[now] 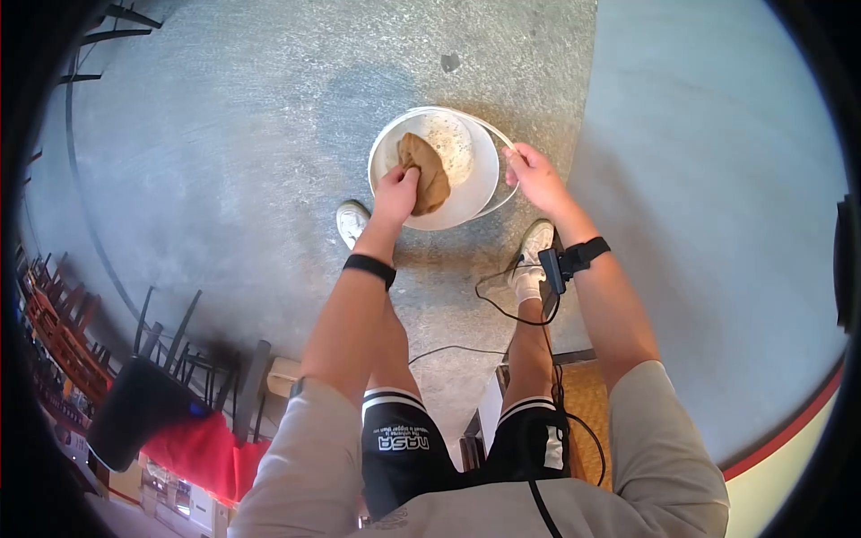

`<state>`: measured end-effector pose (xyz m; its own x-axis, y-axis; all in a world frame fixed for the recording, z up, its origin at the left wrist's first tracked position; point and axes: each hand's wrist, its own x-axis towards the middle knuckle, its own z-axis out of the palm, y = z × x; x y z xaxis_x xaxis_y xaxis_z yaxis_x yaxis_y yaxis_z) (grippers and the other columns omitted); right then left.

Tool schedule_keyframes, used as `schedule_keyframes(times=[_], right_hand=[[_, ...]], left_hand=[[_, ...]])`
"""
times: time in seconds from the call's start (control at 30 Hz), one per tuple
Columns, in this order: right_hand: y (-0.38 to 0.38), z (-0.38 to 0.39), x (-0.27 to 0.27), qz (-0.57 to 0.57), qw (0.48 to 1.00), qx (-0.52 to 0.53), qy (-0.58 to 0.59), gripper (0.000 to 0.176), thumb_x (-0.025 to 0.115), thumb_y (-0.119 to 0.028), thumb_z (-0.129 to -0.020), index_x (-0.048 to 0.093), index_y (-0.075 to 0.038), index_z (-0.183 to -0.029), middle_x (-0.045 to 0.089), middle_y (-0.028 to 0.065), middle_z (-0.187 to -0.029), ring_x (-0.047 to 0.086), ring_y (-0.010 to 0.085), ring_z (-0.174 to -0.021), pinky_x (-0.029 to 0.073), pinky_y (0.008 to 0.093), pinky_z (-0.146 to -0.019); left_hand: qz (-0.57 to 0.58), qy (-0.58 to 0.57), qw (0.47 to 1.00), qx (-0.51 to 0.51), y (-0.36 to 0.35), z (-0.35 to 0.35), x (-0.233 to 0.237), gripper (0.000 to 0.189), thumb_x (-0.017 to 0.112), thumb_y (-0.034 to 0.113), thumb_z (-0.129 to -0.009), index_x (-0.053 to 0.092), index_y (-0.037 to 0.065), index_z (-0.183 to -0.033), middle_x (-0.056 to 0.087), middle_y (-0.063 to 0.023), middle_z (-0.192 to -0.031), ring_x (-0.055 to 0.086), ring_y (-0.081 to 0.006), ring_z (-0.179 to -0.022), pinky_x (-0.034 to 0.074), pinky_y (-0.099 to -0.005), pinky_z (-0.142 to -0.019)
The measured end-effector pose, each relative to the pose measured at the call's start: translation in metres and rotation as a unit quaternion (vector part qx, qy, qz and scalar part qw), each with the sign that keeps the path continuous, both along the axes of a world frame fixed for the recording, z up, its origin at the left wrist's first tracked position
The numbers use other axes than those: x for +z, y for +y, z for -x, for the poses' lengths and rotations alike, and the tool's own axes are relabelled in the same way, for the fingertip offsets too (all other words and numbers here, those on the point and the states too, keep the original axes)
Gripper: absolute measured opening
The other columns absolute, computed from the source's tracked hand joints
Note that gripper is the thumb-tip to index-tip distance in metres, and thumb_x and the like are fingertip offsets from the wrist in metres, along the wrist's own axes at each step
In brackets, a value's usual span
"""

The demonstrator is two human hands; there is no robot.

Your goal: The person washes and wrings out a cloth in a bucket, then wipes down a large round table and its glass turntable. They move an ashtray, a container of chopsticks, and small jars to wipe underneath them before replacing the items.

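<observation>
A white bucket (pixel 478 199) stands on the floor just in front of my shoes, with pale, speckled contents at its bottom. My left hand (pixel 396 193) is closed on a brown cloth (pixel 430 176), pinching it over the bucket's left part. The cloth hangs bunched and covers some of the inside. On the right, my right hand (pixel 531 172) has its fingers wrapped around the bucket's thin white handle (pixel 489 128), which is swung out over the right side of the rim.
Grey concrete floor (pixel 260 170) surrounds the bucket, with a smooth blue-grey surface (pixel 708 206) to the right. A black cable (pixel 511 314) hangs by my right leg. Chairs (pixel 170 350) and a red cloth (pixel 211 457) are at lower left.
</observation>
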<state>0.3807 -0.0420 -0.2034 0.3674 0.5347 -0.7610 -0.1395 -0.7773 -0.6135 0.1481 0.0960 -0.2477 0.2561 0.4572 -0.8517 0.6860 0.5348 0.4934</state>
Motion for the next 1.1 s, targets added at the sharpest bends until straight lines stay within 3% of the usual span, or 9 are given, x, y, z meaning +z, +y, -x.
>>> schedule_keyframes(times=[0.13,0.23,0.3,0.4,0.5,0.6,0.73,0.87,1.1], right_hand=[[0.018,0.029,0.011,-0.117,0.841,0.055,-0.525,0.017,0.061,-0.015,-0.093,0.065,-0.005,-0.106,0.067,0.0163,-0.084,0.065,0.0327,-0.074,0.053,0.0397,-0.073],[0.034,0.076,0.017,-0.1,0.951,-0.002,-0.293,0.018,0.063,-0.013,-0.088,0.066,-0.008,-0.106,0.068,0.0162,-0.088,0.067,0.0357,-0.082,0.054,0.0448,-0.076],[0.041,0.106,-0.012,-0.05,0.964,0.083,-0.247,0.016,0.063,-0.012,-0.089,0.068,-0.01,-0.104,0.067,0.0161,-0.083,0.068,0.0349,-0.083,0.054,0.0461,-0.076],[0.036,0.131,-0.106,0.032,0.951,0.223,-0.212,0.026,0.064,-0.015,-0.088,0.065,-0.013,-0.113,0.068,0.0144,-0.101,0.067,0.0324,-0.1,0.053,0.0468,-0.085],[0.057,0.135,-0.127,0.141,0.908,0.298,-0.258,0.04,0.064,-0.021,-0.088,0.058,-0.016,-0.128,0.061,0.0118,-0.128,0.058,0.0318,-0.121,0.047,0.0475,-0.099],[0.035,0.148,-0.164,0.128,0.874,0.372,-0.286,0.056,0.065,-0.025,-0.088,0.047,-0.018,-0.14,0.048,0.0096,-0.144,0.047,0.0335,-0.134,0.04,0.0496,-0.107],[0.055,0.127,-0.164,0.235,0.853,0.43,-0.18,0.042,0.065,-0.028,-0.087,0.065,-0.014,-0.127,0.062,0.0128,-0.132,0.05,0.0357,-0.133,0.037,0.0511,-0.11],[0.073,0.11,-0.134,0.275,0.875,0.383,-0.115,0.028,0.061,-0.024,-0.089,0.073,-0.01,-0.11,0.07,0.017,-0.117,0.066,0.0346,-0.11,0.051,0.0447,-0.095],[0.053,0.091,0.03,-0.03,0.979,0.141,-0.144,0.023,0.056,-0.02,-0.098,0.064,0.001,-0.103,0.066,0.0184,-0.091,0.065,0.0346,-0.081,0.05,0.0425,-0.073]], left_hand=[[-0.015,0.003,0.996,-0.084,-0.006,-0.012,-0.05,0.042,0.06,0.029,-0.091,0.066,0.003,-0.123,0.071,-0.0177,-0.109,0.068,-0.0293,-0.101,0.051,-0.0372,-0.09],[-0.052,-0.003,0.995,-0.086,-0.017,-0.001,-0.071,0.049,0.06,0.026,-0.091,0.059,0.004,-0.134,0.071,-0.0185,-0.108,0.068,-0.0277,-0.101,0.051,-0.0361,-0.09],[-0.054,-0.019,0.996,-0.067,-0.019,0.009,-0.071,0.054,0.059,0.022,-0.091,0.053,0.004,-0.141,0.072,-0.0179,-0.107,0.068,-0.0251,-0.101,0.051,-0.0341,-0.089],[0.014,-0.069,0.997,0.032,-0.012,0.008,-0.036,0.057,0.058,0.016,-0.092,0.047,0.002,-0.146,0.071,-0.016,-0.107,0.067,-0.021,-0.102,0.05,-0.0308,-0.089],[0.118,-0.084,0.989,0.022,0.006,-0.002,-0.005,0.054,0.054,0.013,-0.095,0.045,-0.001,-0.147,0.048,-0.0206,-0.149,0.047,-0.0281,-0.137,0.035,-0.0339,-0.112],[0.121,-0.088,0.988,0.025,0.002,-0.001,-0.01,0.053,0.054,0.013,-0.095,0.046,-0.001,-0.146,0.049,-0.0195,-0.149,0.048,-0.0265,-0.136,0.036,-0.0336,-0.112],[0.114,-0.069,0.99,0.041,-0.007,0.007,-0.026,0.052,0.055,0.014,-0.095,0.048,0.002,-0.146,0.049,-0.0191,-0.148,0.048,-0.0267,-0.135,0.036,-0.0339,-0.111],[0.113,-0.068,0.989,0.064,-0.01,0.008,-0.031,0.051,0.055,0.014,-0.095,0.05,0.006,-0.145,0.051,-0.0178,-0.147,0.048,-0.0271,-0.135,0.037,-0.0345,-0.11],[0.045,-0.108,0.987,0.115,-0.039,-0.005,-0.055,0.045,0.053,0.009,-0.094,0.056,0.004,-0.138,0.066,-0.0146,-0.125,0.062,-0.0239,-0.115,0.045,-0.0314,-0.098]])
